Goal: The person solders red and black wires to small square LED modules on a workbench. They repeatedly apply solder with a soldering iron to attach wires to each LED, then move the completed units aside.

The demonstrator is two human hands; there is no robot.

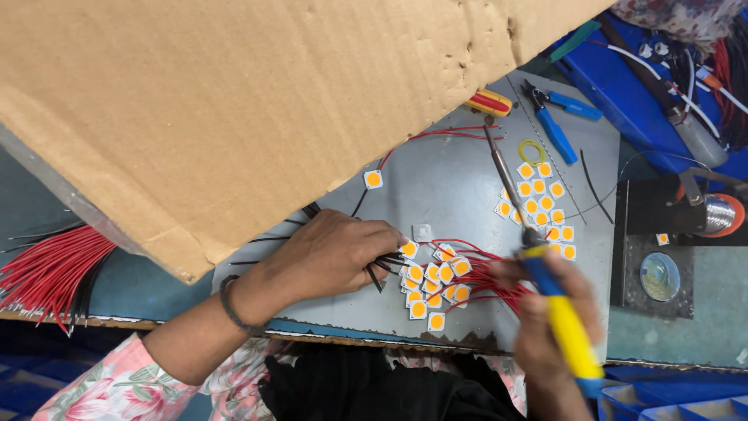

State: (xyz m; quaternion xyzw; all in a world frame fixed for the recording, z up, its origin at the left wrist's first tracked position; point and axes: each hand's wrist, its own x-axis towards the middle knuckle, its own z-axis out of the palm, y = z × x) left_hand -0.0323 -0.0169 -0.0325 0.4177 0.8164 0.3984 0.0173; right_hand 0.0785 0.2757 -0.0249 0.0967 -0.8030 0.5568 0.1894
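Note:
My left hand (pixel 331 253) rests on the grey metal work plate (pixel 452 175), fingers closed on thin black wires (pixel 374 273) beside a pile of small white square chips with yellow centres (pixel 433 282), some with red wires (pixel 487 277) attached. My right hand (pixel 545 323) grips a soldering iron with a yellow and blue handle (pixel 567 327); its metal shaft (pixel 505 181) points away from me, across the plate. A second cluster of the yellow-centred chips (pixel 538 201) lies further right, next to the shaft.
A large cardboard sheet (pixel 234 109) covers the upper left. A bundle of red wires (pixel 47 273) lies at left. Blue-handled pliers (pixel 555 117), a red and yellow tool (pixel 489 102), a yellow ring (pixel 532 150), a solder spool (pixel 717 216) and blue trays (pixel 623 86) sit at right.

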